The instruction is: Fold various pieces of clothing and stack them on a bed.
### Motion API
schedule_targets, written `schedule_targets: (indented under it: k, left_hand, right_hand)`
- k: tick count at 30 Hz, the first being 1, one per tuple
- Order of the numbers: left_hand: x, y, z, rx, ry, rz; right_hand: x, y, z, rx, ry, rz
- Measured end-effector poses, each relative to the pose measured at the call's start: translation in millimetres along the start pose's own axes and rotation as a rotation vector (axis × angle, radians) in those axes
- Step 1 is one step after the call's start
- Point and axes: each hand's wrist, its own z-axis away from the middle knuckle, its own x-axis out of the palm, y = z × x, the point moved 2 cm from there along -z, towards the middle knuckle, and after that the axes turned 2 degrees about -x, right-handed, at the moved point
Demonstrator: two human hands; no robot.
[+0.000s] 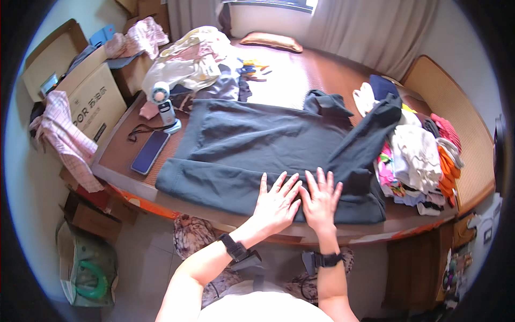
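A dark grey long-sleeved top (257, 137) lies spread on the bed, its near side folded over in a long strip towards the middle. Flat on that folded strip rests my left hand (277, 199), fingers apart and holding nothing. My right hand (322, 197) presses beside it, thumb close to the left hand, its fingers spread as well. One sleeve of the top runs up to the right and reaches over the pile of clothes there. Beyond the far edge of the top, more of the same dark cloth is bunched up.
A phone (151, 152) and a small handheld fan (165, 106) lie to the left. Behind them is a heap of loose clothes (193, 60). Stacked folded clothes (418, 157) sit at the right by the headboard (454, 129). A cardboard box (96, 100) stands beyond the bed's left edge.
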Motion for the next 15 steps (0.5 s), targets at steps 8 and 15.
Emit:
schedule_targets:
  k: [8,15]
  left_hand:
    - [-58.0,-128.6,50.6,-0.376,-0.038,-0.231]
    - [-87.8,-182.6,57.4,-0.501,0.004,-0.385]
  right_hand:
    - [-12.0,7.0,7.3,0.101,-0.062,-0.009]
    - [-22.0,20.6,10.3,0.077,-0.051,-0.006]
